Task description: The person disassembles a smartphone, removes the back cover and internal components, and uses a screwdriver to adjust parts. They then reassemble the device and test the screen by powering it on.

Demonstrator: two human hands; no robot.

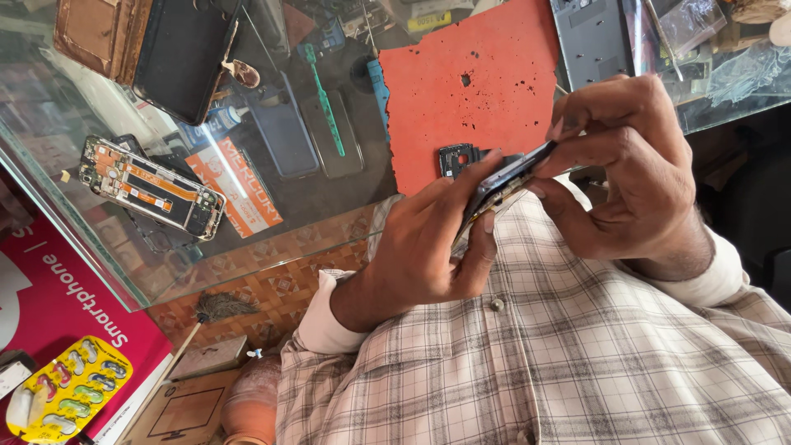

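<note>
My checked shirt [577, 363] fills the near part of the view, and just above it both my hands are closed on a phone [500, 183] held edge-on in the air over my chest. My left hand [428, 247] wraps the lower end, the fingers [482, 247] curled round its back and the thumb lying along the upper edge. My right hand [634, 165] pinches the upper end, thumb beneath and the other fingers bent over the top, so the phone sits clamped between the two hands, tilted up toward the right. Its thin side faces me; I cannot tell what the front looks like.

Just beyond the phone lies a small black part with a red spot [458, 158], resting at the lower edge of a ragged red mat [478, 74] on the glass table [99, 239]. Left of the mat, a green toothbrush [323, 99] and a blue-handled tool [378, 86] lie near each other. Further left, an opened phone body with its boards showing [152, 188] sits on the glass, and above it a dark phone [183, 53] lies on a brown case [95, 33]. A grey panel [592, 37] is at the far edge, right of the mat.

Below the table, to the left, are a small brush [210, 313], a yellow blister card [70, 391] on a pink board [58, 297], and a cardboard box [185, 408].
</note>
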